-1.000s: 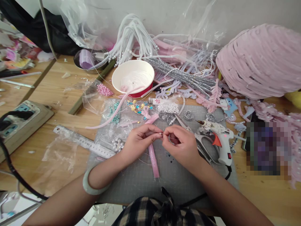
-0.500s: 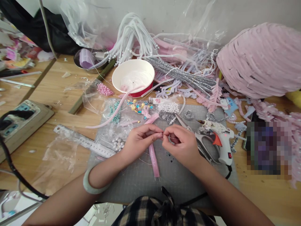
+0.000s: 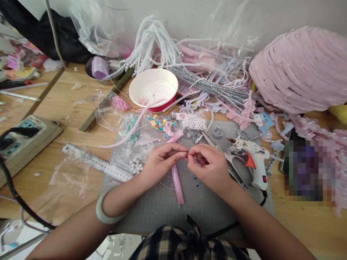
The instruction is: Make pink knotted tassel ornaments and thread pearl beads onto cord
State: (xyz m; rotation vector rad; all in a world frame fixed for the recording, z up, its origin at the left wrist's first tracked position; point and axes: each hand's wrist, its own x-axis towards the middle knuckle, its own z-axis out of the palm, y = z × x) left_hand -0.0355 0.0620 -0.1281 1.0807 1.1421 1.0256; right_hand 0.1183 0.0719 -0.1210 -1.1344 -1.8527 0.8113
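Note:
Over the grey cutting mat (image 3: 217, 216), my left hand (image 3: 164, 160) and my right hand (image 3: 207, 164) meet at the fingertips. My left thumb and forefinger pinch something too small to make out. A thin thread or wire shows at my right fingers, which are closed in a pinch on it. Beneath and between the hands lies a flat pink strip (image 3: 177, 186). Scissors (image 3: 235, 168) lie beside my right hand, and a small cluster of silvery beads (image 3: 136, 166) is left of my left hand.
A white glue gun (image 3: 256, 162) lies at the right with its cable. A steel ruler (image 3: 97, 163) is on the left. Behind the hands are bagged white beads (image 3: 193, 124), a red-and-white bowl (image 3: 153, 88) and silver stems (image 3: 211, 86). A large pink wrapped form (image 3: 300, 68) stands back right.

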